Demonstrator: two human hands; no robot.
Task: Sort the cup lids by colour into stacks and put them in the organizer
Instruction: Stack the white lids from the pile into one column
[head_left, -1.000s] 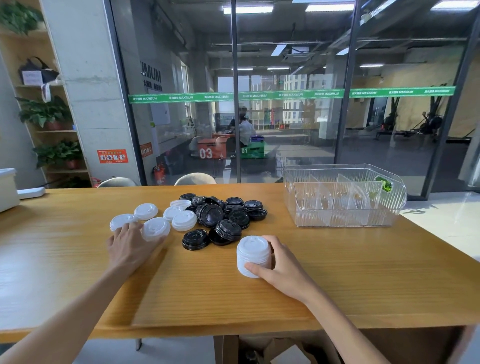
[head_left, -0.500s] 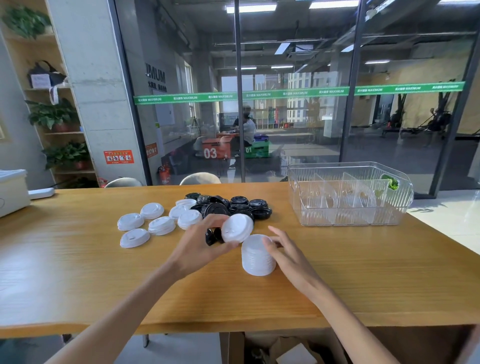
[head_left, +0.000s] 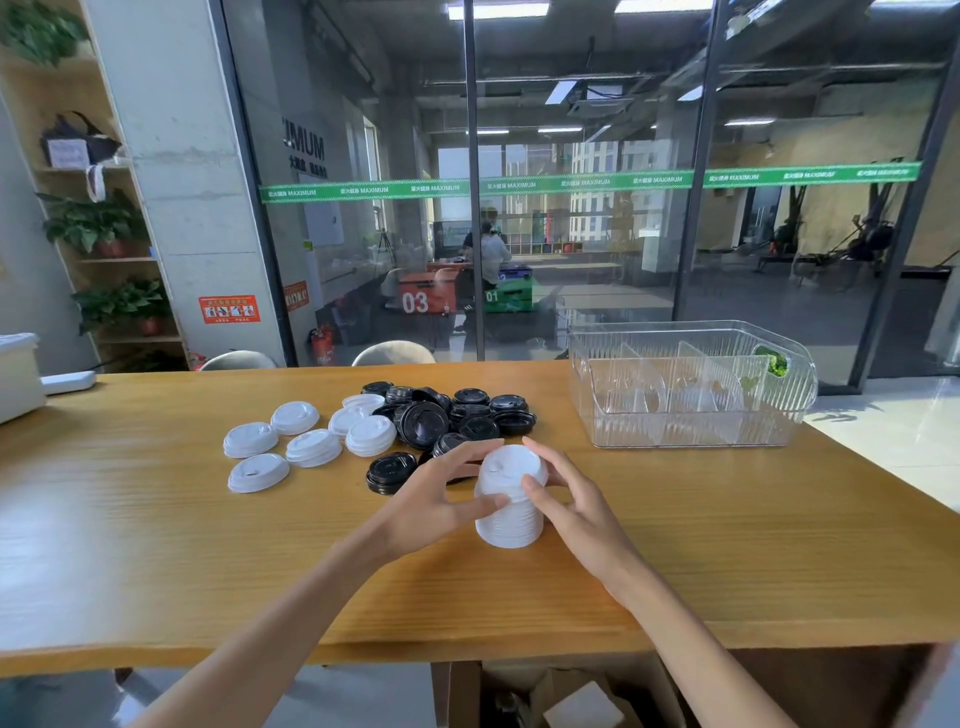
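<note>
Seven loose white lids, one white stack, one organizer

Both arms reached forward. The left hand and the right hand faced each other, fingers curled around the white lid stack.

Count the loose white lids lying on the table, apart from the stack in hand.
7: far-left pair, front, middle, three beside the black pile. More may be hidden.

Glass-walled gym office
</note>
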